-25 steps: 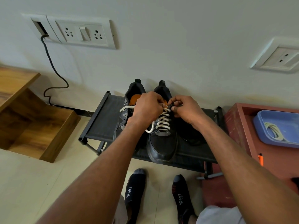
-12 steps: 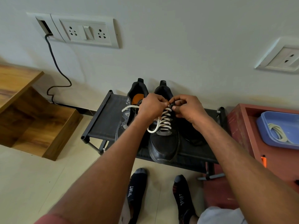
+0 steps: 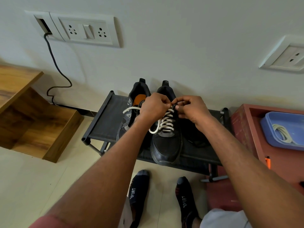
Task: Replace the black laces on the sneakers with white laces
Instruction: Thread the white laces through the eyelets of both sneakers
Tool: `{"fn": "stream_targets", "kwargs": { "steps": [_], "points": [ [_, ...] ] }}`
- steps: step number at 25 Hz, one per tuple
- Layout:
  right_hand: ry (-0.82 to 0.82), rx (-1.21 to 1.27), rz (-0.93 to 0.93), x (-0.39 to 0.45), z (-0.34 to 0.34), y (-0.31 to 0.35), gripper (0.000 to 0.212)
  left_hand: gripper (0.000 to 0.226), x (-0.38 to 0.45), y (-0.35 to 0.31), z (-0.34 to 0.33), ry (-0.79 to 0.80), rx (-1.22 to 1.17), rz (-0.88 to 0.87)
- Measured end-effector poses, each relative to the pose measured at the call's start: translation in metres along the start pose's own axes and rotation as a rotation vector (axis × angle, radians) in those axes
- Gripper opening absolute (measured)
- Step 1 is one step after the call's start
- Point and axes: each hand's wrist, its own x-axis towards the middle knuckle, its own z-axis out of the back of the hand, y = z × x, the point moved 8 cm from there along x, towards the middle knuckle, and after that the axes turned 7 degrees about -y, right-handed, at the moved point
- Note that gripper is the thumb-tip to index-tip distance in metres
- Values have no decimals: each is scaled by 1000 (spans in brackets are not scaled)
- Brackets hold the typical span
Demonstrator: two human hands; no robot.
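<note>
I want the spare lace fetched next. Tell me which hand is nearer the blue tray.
Right. The right hand works at the sneaker's top eyelets, on the side toward the blue tray; the left hand is beside it, farther away.

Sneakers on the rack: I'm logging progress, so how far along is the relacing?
Done: the right sneaker has white lace crossed nearly to its top. In hand: left hand and right hand pinch the lace at the top eyelets. Left: the left sneaker shows no crossed lacing; another white lace waits in the blue tray.

Home: shoe rack (image 3: 105, 122), wall sockets (image 3: 85, 30).
</note>
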Motion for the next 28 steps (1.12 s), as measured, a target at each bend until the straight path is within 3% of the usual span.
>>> {"fn": "stream_targets", "kwargs": {
  "steps": [7,18,24,28],
  "points": [
    [-87,10,-16,0,2,-3,23,18,3,8,-4,-39,-105,143],
    [-125,45,-90,5,3,-12,21,14,-1,10,-11,-4,-239,184],
    [-95,37,-141,6,4,-10,30,21,-7,0,-3,90,-232,104],
    [9,-45,-124,4,8,2,15,17,-12,-14,5,59,53,-163]
  ]
}}
